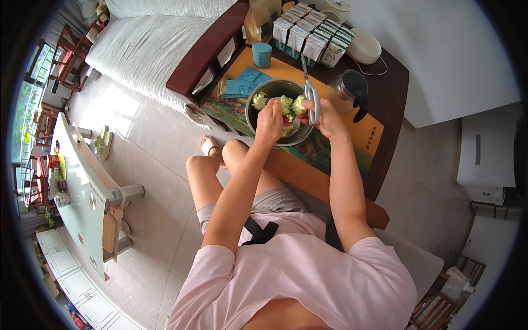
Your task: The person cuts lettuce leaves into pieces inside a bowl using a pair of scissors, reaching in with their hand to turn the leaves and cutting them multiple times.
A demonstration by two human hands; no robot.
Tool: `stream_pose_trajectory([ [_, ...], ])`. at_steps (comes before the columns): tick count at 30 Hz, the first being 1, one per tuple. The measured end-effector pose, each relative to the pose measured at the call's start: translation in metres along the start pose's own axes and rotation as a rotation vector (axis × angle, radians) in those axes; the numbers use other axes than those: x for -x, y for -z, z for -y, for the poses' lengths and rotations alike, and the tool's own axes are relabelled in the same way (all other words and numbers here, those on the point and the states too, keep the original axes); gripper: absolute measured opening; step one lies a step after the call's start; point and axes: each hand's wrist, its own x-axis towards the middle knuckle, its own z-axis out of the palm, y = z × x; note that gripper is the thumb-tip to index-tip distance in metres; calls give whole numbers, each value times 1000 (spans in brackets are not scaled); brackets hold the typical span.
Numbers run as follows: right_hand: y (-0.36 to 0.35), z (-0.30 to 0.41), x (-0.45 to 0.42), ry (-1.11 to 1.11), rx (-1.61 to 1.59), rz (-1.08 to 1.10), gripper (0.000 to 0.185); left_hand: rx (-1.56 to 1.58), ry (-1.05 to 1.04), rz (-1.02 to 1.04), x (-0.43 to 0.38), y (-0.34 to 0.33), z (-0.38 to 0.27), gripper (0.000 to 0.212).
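Observation:
A round stainless steel bowl (250,116) stands on the side table's printed mat, with pale green cauliflower pieces (259,100) inside. Over it my left hand (271,122) grips a green cauliflower floret (285,104). My right hand (324,116) has grey-handled scissors (312,100) hooked in it, their blades pointing away from me, while its fingers pinch another floret (299,104). Both florets are close together above the bowl, and I cannot tell whether they are joined. The fingertips are partly hidden behind the florets.
A glass pot with a black lid (354,84) stands right of the bowl. Blue packets (243,86) and a blue canister (262,55) lie beyond it at left. Several small cartons (315,43) and a white round appliance (364,46) fill the back. A wooden sofa arm (206,53) borders the left.

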Motion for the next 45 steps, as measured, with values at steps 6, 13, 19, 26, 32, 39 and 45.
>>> stream_pose_trajectory([
  [6,-1,4,2,51,245,-210,37,-111,40,13,-4,11,2,39],
  [13,-3,-1,-2,90,468,-260,33,-381,139,118,8,8,-21,39],
  [19,-7,-1,-2,119,437,-325,30,-935,-344,3,3,24,-5,38],
  [26,-6,-4,-6,166,401,-336,26,-1251,-253,207,4,23,-1,54],
  [32,1,-7,-10,143,410,-338,30,-1193,-395,114,2,26,8,38],
  [39,1,-7,-11,163,407,-338,31,-1104,-315,86,2,33,-1,38],
  [45,2,-7,-11,178,413,-344,33,-898,-207,32,-8,48,-22,44],
])
